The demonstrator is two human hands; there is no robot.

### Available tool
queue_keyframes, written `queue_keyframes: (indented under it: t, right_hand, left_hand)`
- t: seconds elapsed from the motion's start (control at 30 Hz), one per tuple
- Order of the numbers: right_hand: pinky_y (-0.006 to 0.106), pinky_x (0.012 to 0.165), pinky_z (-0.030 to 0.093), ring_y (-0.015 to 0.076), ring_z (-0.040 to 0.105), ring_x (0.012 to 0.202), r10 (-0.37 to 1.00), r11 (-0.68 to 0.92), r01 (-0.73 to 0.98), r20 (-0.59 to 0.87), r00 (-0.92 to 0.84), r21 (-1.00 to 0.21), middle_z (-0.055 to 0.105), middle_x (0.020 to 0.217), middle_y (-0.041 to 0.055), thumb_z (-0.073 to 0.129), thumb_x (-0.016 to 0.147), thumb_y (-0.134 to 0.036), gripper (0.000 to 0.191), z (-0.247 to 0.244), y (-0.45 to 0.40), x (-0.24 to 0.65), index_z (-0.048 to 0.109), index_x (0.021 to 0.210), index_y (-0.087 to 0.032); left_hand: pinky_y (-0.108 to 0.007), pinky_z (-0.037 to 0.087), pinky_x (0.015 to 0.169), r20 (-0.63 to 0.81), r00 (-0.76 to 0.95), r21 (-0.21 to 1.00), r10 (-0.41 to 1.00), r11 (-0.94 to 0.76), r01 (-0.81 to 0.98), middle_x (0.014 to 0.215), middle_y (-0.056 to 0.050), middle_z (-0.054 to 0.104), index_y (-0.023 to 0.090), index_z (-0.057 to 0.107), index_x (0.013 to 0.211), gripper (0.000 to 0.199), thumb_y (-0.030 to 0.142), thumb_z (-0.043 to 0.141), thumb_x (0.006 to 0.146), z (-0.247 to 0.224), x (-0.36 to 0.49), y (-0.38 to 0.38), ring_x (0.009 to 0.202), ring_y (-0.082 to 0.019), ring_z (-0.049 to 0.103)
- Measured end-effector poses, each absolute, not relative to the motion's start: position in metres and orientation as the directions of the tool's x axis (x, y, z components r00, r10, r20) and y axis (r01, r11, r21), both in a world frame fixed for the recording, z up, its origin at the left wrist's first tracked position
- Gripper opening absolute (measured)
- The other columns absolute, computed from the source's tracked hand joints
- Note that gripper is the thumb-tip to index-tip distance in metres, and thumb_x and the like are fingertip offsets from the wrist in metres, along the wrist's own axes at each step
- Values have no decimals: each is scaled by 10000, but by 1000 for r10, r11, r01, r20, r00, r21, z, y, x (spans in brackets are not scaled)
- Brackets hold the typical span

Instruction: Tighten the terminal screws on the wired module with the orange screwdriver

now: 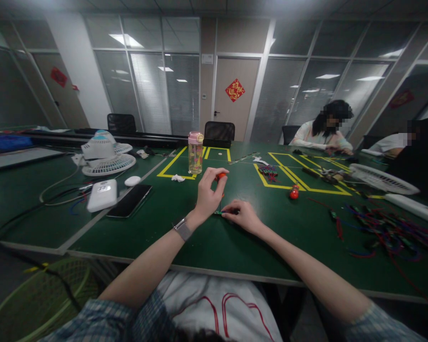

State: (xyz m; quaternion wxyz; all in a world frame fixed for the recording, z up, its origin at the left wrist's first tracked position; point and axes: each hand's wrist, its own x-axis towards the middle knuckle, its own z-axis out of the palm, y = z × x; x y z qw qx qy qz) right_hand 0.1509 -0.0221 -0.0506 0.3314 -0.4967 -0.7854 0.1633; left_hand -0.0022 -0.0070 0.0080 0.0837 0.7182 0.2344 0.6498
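Left hand (209,194) pinching an orange-handled screwdriver (220,176) upright over a small green part (218,212); right hand (243,216) pressing that part flat on the table (207,242), just nearer than the bottle (195,153). Probably light, stiff, prone to skidding. Best held by the edges.

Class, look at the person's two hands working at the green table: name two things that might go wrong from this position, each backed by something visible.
1. The left hand grips an orange-handled tool upright over a small green part that the right hand pins to the table. A slip might jab the right fingers.

2. The part is tiny; it may skid from under the fingertips.

3. The tangle of red and black wires lies near the right forearm and might be snagged.
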Motion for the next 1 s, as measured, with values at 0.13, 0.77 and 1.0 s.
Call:
queue_keyframes:
  t: [0.13, 0.77, 1.0]
  right_hand:
    - [246, 647, 441, 141, 582, 676, 887, 455, 671, 360, -288, -585, 665, 761, 43, 686, 736, -216, 122, -51, -23, 151, 750, 830, -173]
    - [245, 640, 432, 139, 573, 672, 888, 456, 671, 351, -296, -585, 664, 764, 42, 681, 743, -208, 131, -50, -23, 151, 752, 846, -170]
    - [241, 631, 429, 136, 570, 663, 888, 454, 677, 357, -289, -579, 661, 755, 41, 680, 746, -210, 123, -50, -23, 151, 753, 840, -175]
  left_hand:
    - [-272, 442, 785, 858, 53, 496, 511, -851, 173, 911, -35, 593, 185, 563, 972, 150, 204, 420, 931, 8, -3, -6, 858, -140, 564]
    - [-287, 475, 823, 833, 142, 529, 535, -845, 78, 1006, -59, 633, 195, 581, 1084, 256, 241, 364, 956, 9, -2, -8, 904, -144, 608]
    - [-299, 453, 859, 856, 142, 482, 497, -867, 128, 1013, -52, 623, 205, 595, 1101, 234, 212, 437, 928, 10, -3, -8, 950, -152, 583]
